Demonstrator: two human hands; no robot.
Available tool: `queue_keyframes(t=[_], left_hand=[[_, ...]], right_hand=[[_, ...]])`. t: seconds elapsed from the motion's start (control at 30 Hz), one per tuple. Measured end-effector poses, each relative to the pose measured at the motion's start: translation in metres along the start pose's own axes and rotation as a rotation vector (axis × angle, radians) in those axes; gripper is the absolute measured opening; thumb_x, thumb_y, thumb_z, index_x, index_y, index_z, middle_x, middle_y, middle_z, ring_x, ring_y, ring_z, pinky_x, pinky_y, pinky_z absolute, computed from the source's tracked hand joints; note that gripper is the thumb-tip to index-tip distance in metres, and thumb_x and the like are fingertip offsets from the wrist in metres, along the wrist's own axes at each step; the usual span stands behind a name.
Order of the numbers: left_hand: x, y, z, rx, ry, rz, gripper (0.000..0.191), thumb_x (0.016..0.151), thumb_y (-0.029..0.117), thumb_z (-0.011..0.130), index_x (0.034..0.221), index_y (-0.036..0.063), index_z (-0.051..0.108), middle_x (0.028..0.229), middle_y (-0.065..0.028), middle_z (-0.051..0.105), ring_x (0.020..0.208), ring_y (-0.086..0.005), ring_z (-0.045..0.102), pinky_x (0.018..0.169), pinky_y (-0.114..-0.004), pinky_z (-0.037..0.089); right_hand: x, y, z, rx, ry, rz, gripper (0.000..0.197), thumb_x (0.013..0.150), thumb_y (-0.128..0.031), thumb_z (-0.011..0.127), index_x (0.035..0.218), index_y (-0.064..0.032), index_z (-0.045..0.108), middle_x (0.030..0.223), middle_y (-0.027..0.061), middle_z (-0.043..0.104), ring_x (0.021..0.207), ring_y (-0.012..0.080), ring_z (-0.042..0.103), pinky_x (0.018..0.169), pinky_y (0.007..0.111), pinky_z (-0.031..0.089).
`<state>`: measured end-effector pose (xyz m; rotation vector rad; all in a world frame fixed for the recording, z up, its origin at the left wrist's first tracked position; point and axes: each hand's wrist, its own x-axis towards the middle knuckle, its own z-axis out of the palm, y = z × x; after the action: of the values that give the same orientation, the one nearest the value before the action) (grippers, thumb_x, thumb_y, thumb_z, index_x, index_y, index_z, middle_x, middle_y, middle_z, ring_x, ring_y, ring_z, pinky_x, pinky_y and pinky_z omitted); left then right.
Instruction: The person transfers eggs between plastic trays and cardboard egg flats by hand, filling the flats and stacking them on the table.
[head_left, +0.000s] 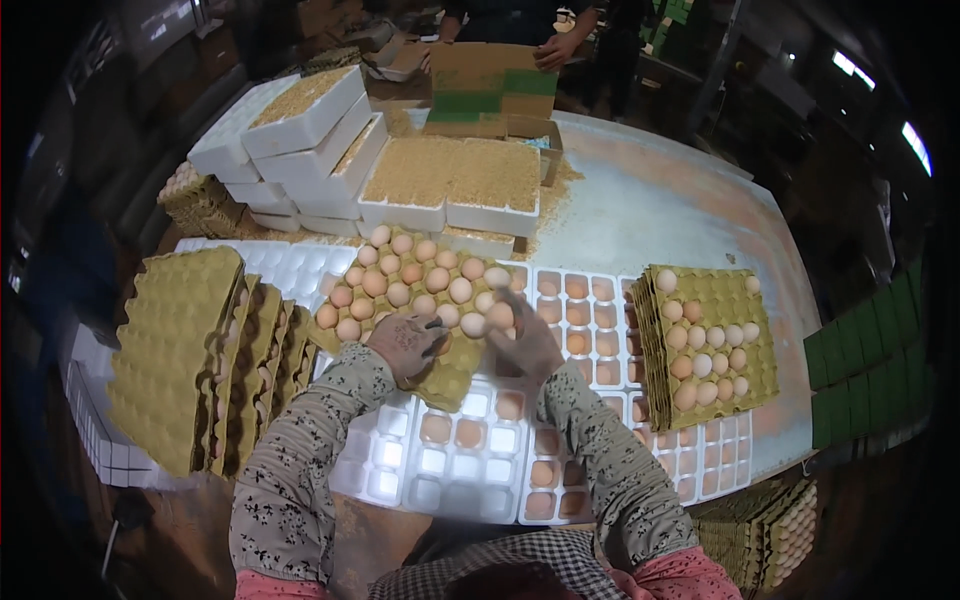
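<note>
A pulp egg tray (442, 382) with many eggs lies tilted over white foam egg trays (457, 495). My left hand (409, 345) rests on its near part, fingers bent over an egg; whether it grips one cannot be told. My right hand (529, 337) is blurred at the tray's right edge, with its fingers around a light brown egg (500, 316). Some cells of the foam trays below hold eggs, such as a brown egg (470, 433); others are bare. On the right, a stack of pulp trays (761, 300) carries several eggs on top.
Leaning pulp trays with eggs between them (176, 360) stand at left. White foam boxes (300, 135), some filled with husk-like material, are stacked behind. A person holds a cardboard box (465, 75) across the table (637, 195). Green cartons (862, 360) are at right, more egg trays (750, 532) below.
</note>
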<state>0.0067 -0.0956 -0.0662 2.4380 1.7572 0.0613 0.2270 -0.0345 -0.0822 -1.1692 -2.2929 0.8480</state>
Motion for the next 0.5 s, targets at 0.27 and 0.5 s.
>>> queue_keyframes(t=[0.27, 0.5], left_hand=[[-0.004, 0.008, -0.001, -0.001, 0.092, -0.118, 0.049, 0.072, 0.027, 0.070, 0.116, 0.0098, 0.055, 0.110, -0.0110, 0.058, 0.102, -0.0257, 0.056, 0.085, -0.038, 0.047], [-0.136, 0.078, 0.003, -0.341, 0.114, -0.197, 0.054, 0.065, 0.015, 0.077, 0.115, 0.0103, 0.056, 0.110, -0.0107, 0.059, 0.091, -0.0311, 0.061, 0.079, -0.040, 0.051]], right_hand=[[0.054, -0.014, 0.023, -0.882, -0.207, -0.137, 0.034, 0.079, -0.033, 0.066, 0.106, -0.0135, 0.061, 0.089, 0.0102, 0.066, 0.085, 0.0257, 0.064, 0.073, 0.037, 0.049], [-0.087, -0.035, -0.042, -0.257, -0.444, -0.013, 0.043, 0.076, -0.037, 0.069, 0.112, -0.0165, 0.058, 0.125, 0.0129, 0.048, 0.092, 0.0292, 0.064, 0.078, 0.039, 0.053]])
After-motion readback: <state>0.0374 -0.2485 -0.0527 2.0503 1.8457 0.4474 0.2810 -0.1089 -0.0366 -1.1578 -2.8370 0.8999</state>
